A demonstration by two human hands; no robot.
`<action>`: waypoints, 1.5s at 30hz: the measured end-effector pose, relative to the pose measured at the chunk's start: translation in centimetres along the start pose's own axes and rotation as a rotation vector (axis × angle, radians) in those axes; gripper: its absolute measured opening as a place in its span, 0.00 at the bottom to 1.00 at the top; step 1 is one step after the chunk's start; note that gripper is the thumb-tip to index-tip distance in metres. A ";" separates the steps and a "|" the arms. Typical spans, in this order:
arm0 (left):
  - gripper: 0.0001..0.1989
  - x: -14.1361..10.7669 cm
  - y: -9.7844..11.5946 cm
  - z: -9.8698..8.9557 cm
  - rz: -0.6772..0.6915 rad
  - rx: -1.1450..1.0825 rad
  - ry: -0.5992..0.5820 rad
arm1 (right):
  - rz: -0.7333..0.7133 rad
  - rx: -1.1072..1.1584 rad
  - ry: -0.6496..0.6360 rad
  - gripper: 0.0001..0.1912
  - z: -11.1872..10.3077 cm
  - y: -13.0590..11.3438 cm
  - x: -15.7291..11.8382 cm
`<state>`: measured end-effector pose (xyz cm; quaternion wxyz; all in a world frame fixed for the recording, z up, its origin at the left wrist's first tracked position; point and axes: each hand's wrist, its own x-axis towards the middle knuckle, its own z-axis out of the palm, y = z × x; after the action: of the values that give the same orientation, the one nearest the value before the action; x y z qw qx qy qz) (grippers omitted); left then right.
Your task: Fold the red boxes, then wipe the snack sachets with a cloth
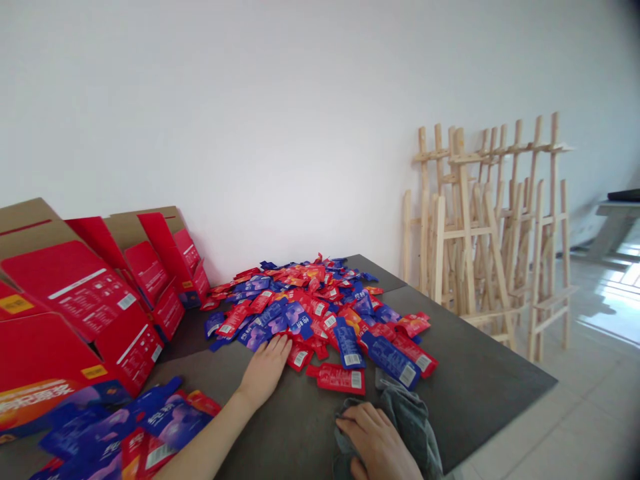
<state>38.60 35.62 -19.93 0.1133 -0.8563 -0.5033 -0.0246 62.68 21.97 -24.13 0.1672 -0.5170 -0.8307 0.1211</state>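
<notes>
My left hand (267, 368) lies at the near edge of a big pile of red and blue pouches (300, 320), its fingers stretched out and touching the nearest ones. My right hand (375, 440) grips a grey-green cloth (413, 420) on the tabletop, the fingers curled over it. Just beyond the cloth lie a red pouch (340, 378) and a blue pouch (391, 359), both flat with barcode labels showing. Some of the cloth is hidden under my right hand.
Opened red cardboard boxes (80, 293) stand along the left side of the dark table (480, 393). More pouches (135, 427) lie at the front left, near my left forearm. Several wooden easels (470, 233) stand beyond the table's right edge, by a white wall (280, 133).
</notes>
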 end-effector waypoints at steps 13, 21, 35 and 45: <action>0.13 -7.1 2.9 -2.4 -0.039 -0.373 0.066 | 0.014 0.006 0.004 0.31 0.0 -0.1 0.0; 0.12 -6.6 8.0 -0.6 -0.145 -0.788 -0.089 | 0.101 0.057 0.118 0.29 -0.6 0.2 0.2; 0.10 -9.3 6.5 -4.1 -0.267 -0.507 -0.156 | 0.129 0.154 0.215 0.25 -3.7 0.6 -0.4; 0.11 -7.3 5.9 -2.3 -0.236 -0.631 -0.280 | 0.176 0.084 0.064 0.29 -2.4 1.4 3.1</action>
<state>40.23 26.10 -19.85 -0.2301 -0.7803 -0.5767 -0.0742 63.53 25.43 -22.02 0.2040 -0.5840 -0.7706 0.1535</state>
